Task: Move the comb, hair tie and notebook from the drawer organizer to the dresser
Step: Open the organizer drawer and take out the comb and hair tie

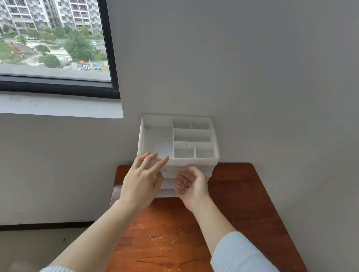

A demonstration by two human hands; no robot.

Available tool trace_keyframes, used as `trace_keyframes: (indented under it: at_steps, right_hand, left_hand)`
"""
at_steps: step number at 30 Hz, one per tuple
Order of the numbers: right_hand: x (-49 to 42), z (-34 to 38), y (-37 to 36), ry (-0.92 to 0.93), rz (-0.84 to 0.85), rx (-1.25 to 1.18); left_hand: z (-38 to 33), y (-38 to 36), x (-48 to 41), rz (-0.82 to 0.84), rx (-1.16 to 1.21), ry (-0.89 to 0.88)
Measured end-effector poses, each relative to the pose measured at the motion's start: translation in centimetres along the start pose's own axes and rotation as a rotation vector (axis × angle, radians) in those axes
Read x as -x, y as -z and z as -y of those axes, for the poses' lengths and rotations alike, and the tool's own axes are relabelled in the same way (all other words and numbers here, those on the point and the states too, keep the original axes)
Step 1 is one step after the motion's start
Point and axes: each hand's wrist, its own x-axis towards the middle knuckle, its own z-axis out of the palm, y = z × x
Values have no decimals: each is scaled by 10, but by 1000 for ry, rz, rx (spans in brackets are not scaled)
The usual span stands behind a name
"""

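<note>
— What is seen to the left of the hands?

— A dark-framed window (pixel 53 33) and its pale sill (pixel 52 106) are set well to the left of the left hand (pixel 142 181), with bare grey wall (pixel 43 168) between. The left hand is held open, fingers spread, nothing gripped; its fingertips (pixel 164 159) are laid at the front top edge of the white drawer organizer (pixel 178 140).

— And the right hand?

— The right hand (pixel 194 187) is shown just beside it, palm turned inward and loosely cupped, nothing held, in front of the organizer's drawer fronts (pixel 170 184); contact cannot be told. The drawers are seen shut, and the divided top tray is seen bare, so comb, hair tie and notebook cannot be located.

— Where is open room left?

— Below both wrists a scratched wooden dresser (pixel 166 242) top is left bare to its near edge. To the right of the right hand, more bare wood is shown up to the dresser's right edge, which is met by the wall. Pale blue sleeves (pixel 247 268) are pushed back.
</note>
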Motion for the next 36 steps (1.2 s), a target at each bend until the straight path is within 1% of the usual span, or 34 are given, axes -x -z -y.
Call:
trace_keyframes:
  at_steps: [6,11,14,17,20,23,25,26,28,30,32,34,36]
  right_hand:
    - [8,-5,1,-21,26,12]
    - [27,-14,14,-78,4,109]
    - [38,-15,29,-114,-36,138]
    - [47,-20,44,-144,-37,175]
    - [52,-19,47,-131,-39,223]
    - [57,-14,48,-157,-6,360]
    - [67,-5,51,-161,62,565]
    - [71,0,52,-110,100,687]
    - [76,15,50,106,140,876]
    - [74,34,41,377,93,1026]
    - [64,51,28,621,-8,1274]
    - [51,55,16,730,-92,1596]
    - [38,47,9,720,-142,1834]
  left_hand:
    - [-1,2,-8,-21,103,82]
    - [8,1,-9,-32,103,63]
    - [2,-3,-3,-13,122,93]
    - [-6,-7,7,24,152,126]
    - [-8,-6,9,66,125,109]
    - [-12,-3,12,64,132,103]
    - [-15,-1,17,43,143,111]
    - [-16,1,20,34,141,113]
    - [-18,2,24,14,127,88]
    - [-20,3,23,9,118,55]
    - [-23,6,17,75,122,90]
    - [-25,6,9,205,76,151]
    - [-27,4,1,332,6,193]
